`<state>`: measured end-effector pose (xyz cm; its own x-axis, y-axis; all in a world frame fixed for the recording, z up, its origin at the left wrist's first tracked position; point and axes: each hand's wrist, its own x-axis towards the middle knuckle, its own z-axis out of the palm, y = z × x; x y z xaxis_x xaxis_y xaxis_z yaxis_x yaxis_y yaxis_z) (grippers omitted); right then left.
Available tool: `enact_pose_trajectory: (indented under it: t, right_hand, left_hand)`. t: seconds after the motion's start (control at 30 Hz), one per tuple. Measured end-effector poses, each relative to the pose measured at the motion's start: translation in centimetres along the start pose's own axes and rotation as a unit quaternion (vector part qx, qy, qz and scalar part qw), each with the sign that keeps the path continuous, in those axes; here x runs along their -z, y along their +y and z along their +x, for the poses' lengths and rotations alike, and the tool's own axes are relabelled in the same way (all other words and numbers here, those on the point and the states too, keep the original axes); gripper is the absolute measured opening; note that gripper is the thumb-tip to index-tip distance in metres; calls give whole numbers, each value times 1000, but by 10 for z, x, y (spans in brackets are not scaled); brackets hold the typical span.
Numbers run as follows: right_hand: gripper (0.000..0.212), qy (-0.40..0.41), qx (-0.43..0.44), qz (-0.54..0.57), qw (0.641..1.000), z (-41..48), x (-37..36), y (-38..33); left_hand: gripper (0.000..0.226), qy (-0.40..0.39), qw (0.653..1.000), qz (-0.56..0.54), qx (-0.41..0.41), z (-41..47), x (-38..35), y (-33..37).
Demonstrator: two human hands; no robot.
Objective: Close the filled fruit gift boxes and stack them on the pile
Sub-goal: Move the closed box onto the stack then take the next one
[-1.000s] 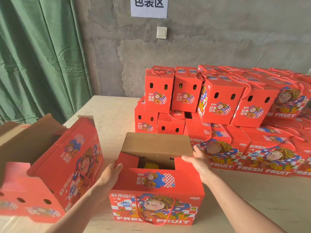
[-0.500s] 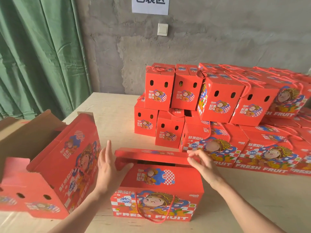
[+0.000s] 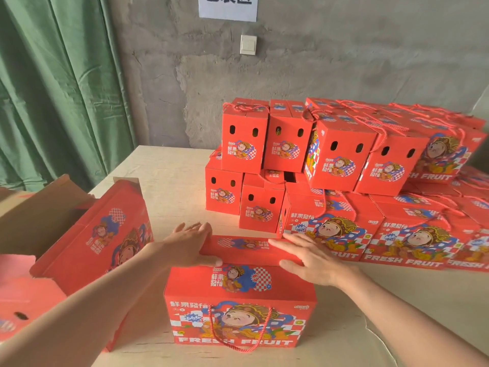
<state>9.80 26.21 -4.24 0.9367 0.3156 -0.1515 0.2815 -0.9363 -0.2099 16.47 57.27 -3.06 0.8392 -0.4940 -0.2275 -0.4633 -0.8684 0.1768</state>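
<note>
Gift box [image 3: 239,308]: red rectangular cardboard carton printed with a cartoon figure and "FRESH FRUIT". It stands upright at the near middle of the counter, long printed side facing the camera.
Rope handle [image 3: 238,347]: red twisted cord hanging in a loop down the gift box's near face.
Near top panel [image 3: 238,278]: red printed cardboard, folded down over the opening.
Far lid flap [image 3: 246,249]: red printed cardboard strip lying almost level over the top. Whether it is fully seated cannot be told.
Left hand [image 3: 185,245]: flat on the left end of the far lid flap, fingers straight and close together, thumb along its near edge.
Right hand [image 3: 312,260]: flat on the right end of the same flap, fingers straight and slightly spread.
Open box [image 3: 100,234]: second red carton with the same print, tipped over at the near left, its brown inner flaps standing open.
Counter [image 3: 172,186]: pale wooden top carrying all the boxes.
Pile [image 3: 344,168]: closed red gift boxes with rope handles, stacked in two layers at the far right, just beyond the right hand.
Curtain [image 3: 53,88]: green pleated fabric, far left.
Wall [image 3: 330,62]: rough grey concrete with a white switch [image 3: 248,45] and a white paper sign [image 3: 227,7] cut off by the top edge.
</note>
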Motion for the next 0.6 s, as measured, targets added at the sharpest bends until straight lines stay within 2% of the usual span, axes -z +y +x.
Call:
enact_pose_trajectory:
  t: [0.1,0.23,0.6]
  right_hand:
    - [49,-26,20,-54,998,9,8,-7]
    - [47,-5,39,-64,997,9,7,-7]
    - [45,83,85,-44,992,11,-4,-3]
  left_hand:
    - [94,-27,1000,5,-11,3,2,0]
    - [107,23,995,80,-50,3,-7,-1]
    - [95,68,987,120,-85,6,-15,-4]
